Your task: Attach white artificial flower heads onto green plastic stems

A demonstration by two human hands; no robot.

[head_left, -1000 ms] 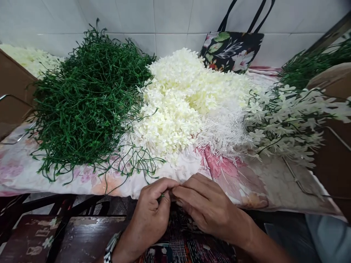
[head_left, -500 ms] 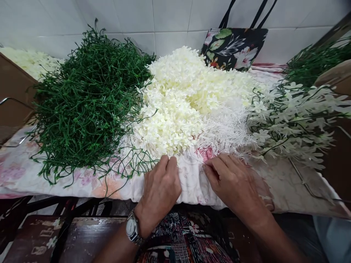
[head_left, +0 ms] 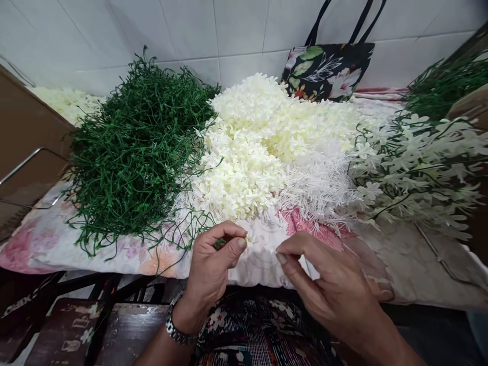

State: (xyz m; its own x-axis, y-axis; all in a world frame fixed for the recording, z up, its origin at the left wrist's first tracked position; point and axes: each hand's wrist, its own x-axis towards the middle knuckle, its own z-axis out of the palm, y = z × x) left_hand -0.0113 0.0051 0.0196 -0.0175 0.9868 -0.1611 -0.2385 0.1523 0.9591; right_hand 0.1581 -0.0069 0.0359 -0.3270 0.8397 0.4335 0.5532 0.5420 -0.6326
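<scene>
My left hand (head_left: 217, 254), with a watch on the wrist, is pinched closed at the front of the cloth-covered table. A bit of green artificial stem (head_left: 219, 243) shows inside its curled fingers, and a small pale tip pokes out past the thumb. Across a narrow gap, my right hand (head_left: 324, 274) pinches thumb and forefinger together; whatever is between them is too small to make out. Behind the hands lies a heap of cream artificial flower heads (head_left: 247, 168). White thread-like stamens (head_left: 320, 183) are piled right of it, and a tangle of green plastic stems (head_left: 137, 152) rises left.
Assembled white flower sprays (head_left: 412, 173) rest at the right by a wire handle (head_left: 438, 259). A brown box (head_left: 30, 132) stands at the left edge. A floral bag (head_left: 328, 71) leans on the tiled wall. Floral cloth (head_left: 125, 254) covers the table.
Both hands have lifted slightly off the cloth and turned, so the left thumb and fingertips now show. My right hand has drawn back from the stamen pile. The view has shifted a little.
</scene>
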